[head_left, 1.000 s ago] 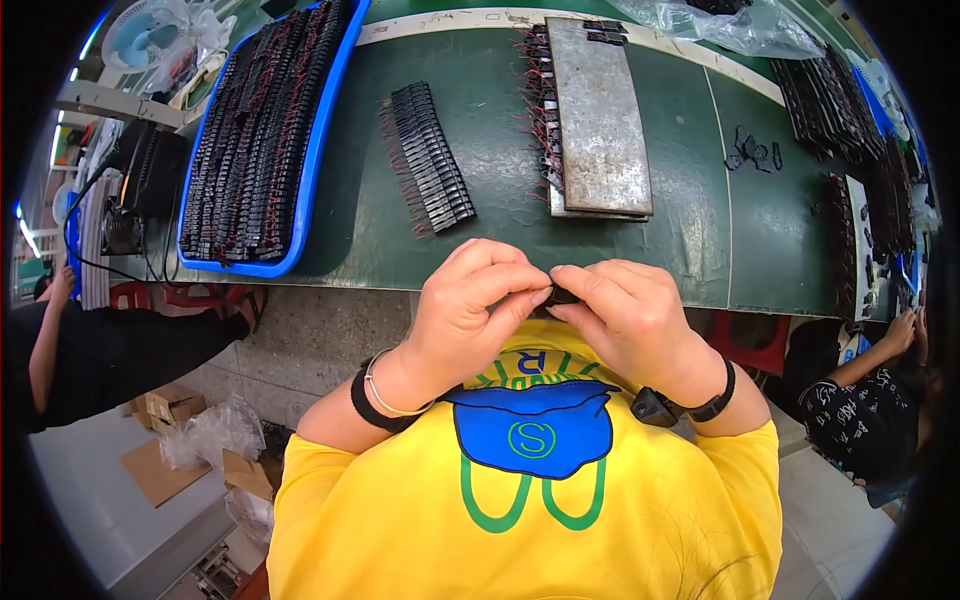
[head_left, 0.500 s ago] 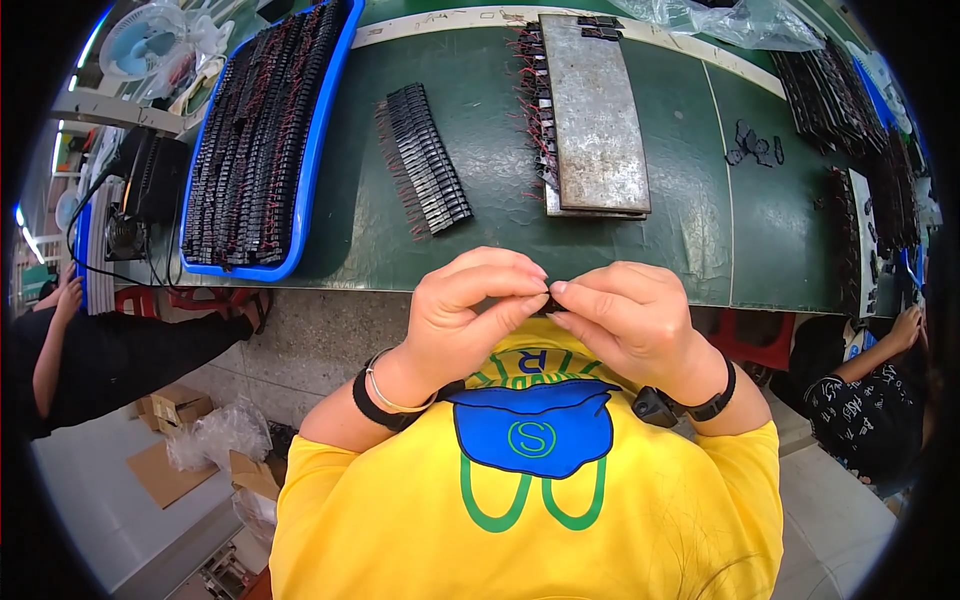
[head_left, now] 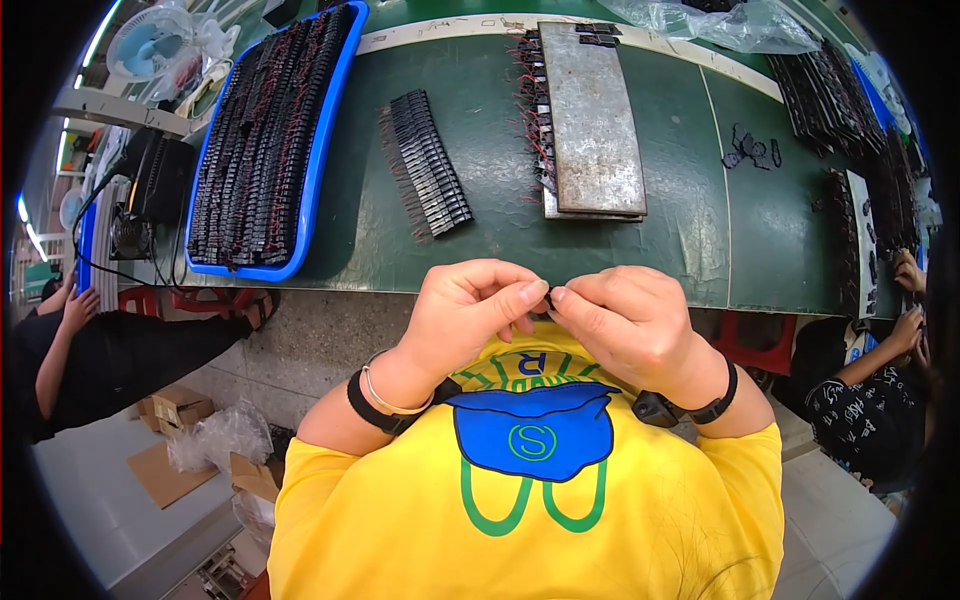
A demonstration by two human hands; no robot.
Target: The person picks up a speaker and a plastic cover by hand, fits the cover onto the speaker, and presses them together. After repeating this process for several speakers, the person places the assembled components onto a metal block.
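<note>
A small black part (head_left: 549,299) is pinched between my two hands at the table's near edge; most of it is covered by fingertips. My left hand (head_left: 480,302) grips it with thumb and forefinger. From the other side, my right hand (head_left: 628,312) holds it the same way. Beyond my hands lies a row of small black parts (head_left: 430,160) with thin red wires along its left side. To the right of that row, stacked metal plates (head_left: 594,130) rest on the green table (head_left: 690,200), with more black wired parts (head_left: 537,110) lined up along their left edge.
A blue tray (head_left: 312,190) packed with black wired parts stands at the left. Loose black pieces (head_left: 750,148) lie right of the plates. Further right are another plate (head_left: 862,240) and piled dark parts (head_left: 835,105). Co-workers sit at both sides; cardboard boxes (head_left: 180,408) are on the floor.
My left hand has turned slightly and its fingers have curled lower around the small black part. At the far right, a co-worker's second hand has come into sight.
</note>
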